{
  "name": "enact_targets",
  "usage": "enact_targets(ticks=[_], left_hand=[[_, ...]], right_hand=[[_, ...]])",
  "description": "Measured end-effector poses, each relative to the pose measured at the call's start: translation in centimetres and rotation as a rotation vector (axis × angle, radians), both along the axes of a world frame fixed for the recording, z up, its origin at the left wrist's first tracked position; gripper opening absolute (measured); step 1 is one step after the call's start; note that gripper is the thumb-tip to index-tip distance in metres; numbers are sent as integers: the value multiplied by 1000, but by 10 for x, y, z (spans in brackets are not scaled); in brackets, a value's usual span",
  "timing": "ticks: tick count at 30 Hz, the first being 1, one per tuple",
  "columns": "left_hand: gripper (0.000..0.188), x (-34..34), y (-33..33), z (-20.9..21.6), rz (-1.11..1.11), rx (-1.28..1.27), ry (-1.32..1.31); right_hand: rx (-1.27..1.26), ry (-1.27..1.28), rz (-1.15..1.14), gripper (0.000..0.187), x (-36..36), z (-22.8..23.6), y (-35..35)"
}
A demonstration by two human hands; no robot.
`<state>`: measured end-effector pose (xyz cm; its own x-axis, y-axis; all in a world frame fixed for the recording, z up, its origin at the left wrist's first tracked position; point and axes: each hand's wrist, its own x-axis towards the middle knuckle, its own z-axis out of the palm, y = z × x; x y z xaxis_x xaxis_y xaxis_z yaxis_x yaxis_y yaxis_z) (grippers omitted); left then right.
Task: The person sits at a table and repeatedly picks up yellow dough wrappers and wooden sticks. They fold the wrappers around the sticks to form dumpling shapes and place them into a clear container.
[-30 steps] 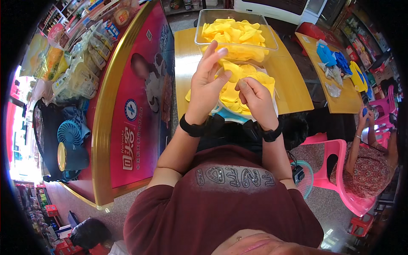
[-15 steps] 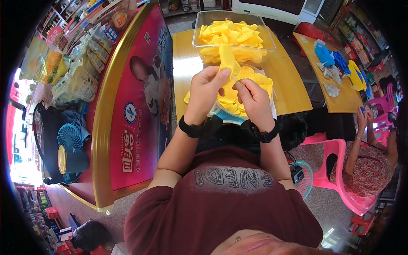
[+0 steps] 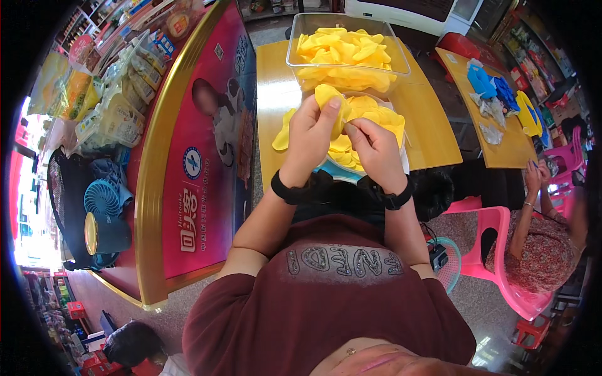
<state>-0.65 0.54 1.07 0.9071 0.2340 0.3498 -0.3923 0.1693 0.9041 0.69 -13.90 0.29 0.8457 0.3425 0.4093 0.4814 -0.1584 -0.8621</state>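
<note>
My left hand [image 3: 315, 128] is closed around a soft yellow cloth piece [image 3: 327, 95], its thumb pressed on the front and the rounded end standing above the fingers. My right hand [image 3: 378, 150] is pinched against the lower edge of that piece. A thin pale stick showed between these fingers a moment ago; now fingers and cloth hide it. Below the hands, a pile of similar yellow pieces [image 3: 379, 119] fills a tub [image 3: 406, 164] with a light rim. One loose yellow piece [image 3: 284, 133] lies on the table left of it.
Behind the tub, a clear plastic bin [image 3: 401, 59] holds many more yellow pieces on the wooden table [image 3: 433, 131]. A pink counter [image 3: 194, 156] with gold trim stands close on my left. To the right, another person [image 3: 539, 244] sits near a pink chair [image 3: 501, 250] and a second table [image 3: 492, 150].
The yellow piece has sunk lower in my left hand and now looks shorter and bunched. My right fingers have come up against it, and the stick no longer shows.
</note>
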Motion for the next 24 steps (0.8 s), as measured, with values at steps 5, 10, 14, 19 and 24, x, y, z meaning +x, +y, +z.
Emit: enact_targets(ticks=[5,10,14,19,24], left_hand=[[13,-3,-6,1,-40,-95,-20],[11,0,-8,-14,-28,37,-59],[14,4,-9,-20,86,205,-177],[20,0,-20,-1,-19,-266,-1],[22,13,-6,-19,86,-108,-45]], right_hand=[[44,-95,-12,13,-4,-1,7],[117,-4,-68,16,-9,-1,11],[230,169,-74,18,-9,6,6],[153,203,-28,20,-3,8,-3],[278,349,-3,22,1,-3,3]])
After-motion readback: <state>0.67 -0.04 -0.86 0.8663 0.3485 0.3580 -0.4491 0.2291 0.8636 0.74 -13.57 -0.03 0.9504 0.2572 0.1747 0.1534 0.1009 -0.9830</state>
